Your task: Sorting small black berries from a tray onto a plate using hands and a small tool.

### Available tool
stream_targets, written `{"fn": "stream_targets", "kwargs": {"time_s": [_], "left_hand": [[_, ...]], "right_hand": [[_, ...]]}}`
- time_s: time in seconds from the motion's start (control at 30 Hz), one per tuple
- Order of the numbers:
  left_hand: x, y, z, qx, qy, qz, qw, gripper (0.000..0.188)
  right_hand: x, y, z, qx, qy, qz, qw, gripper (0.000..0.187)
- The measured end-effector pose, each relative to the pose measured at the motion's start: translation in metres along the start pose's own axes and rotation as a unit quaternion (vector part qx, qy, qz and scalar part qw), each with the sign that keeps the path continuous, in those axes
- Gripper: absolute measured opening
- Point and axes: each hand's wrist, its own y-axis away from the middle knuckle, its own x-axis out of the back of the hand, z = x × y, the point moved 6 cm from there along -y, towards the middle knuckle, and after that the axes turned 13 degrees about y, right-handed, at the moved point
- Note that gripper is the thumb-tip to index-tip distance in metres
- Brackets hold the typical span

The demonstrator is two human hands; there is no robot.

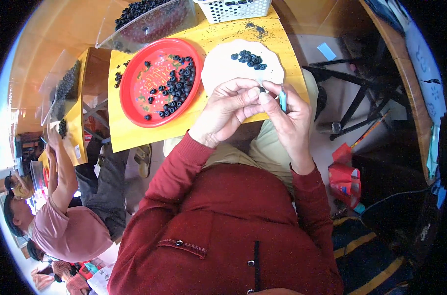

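My left hand (pixel 230 105) is closed, its thumb and fingers pinching a small dark round piece (pixel 261 90) that looks like a bead or berry. In my right hand (pixel 288 118) is a slim tool with a teal handle (pixel 283 100). Its tip meets the small piece between the fingertips, too small to make out. Both hands are together over the near edge of a white scalloped plate (pixel 218 64), which bears a cluster of dark round pieces (pixel 250 59). To the left, a red round tray (pixel 130 101) holds many more, mostly on its right side (pixel 176 88).
A clear bin (pixel 157 24) of dark pieces and a white perforated basket (pixel 235 11) stand at the back of the yellow table (pixel 127 140). Dark crumbs lie behind the plate. At left, another person (pixel 68 221) works at a second table. A red bag (pixel 345 177) is at lower right.
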Motion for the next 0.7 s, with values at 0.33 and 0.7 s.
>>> {"fn": "stream_targets", "kwargs": {"time_s": [0.33,0.7], "left_hand": [[0.001,0.004,0.004,0.027,0.022,-0.046,0.998,0.017],[0.008,0.004,-0.001,0.032,0.061,-0.034,0.997,0.018]], "right_hand": [[-0.004,-0.006,0.004,-0.049,-0.068,-0.041,0.996,0.015],[-0.007,-0.002,0.007,-0.101,-0.126,-0.057,0.985,0.014]]}}
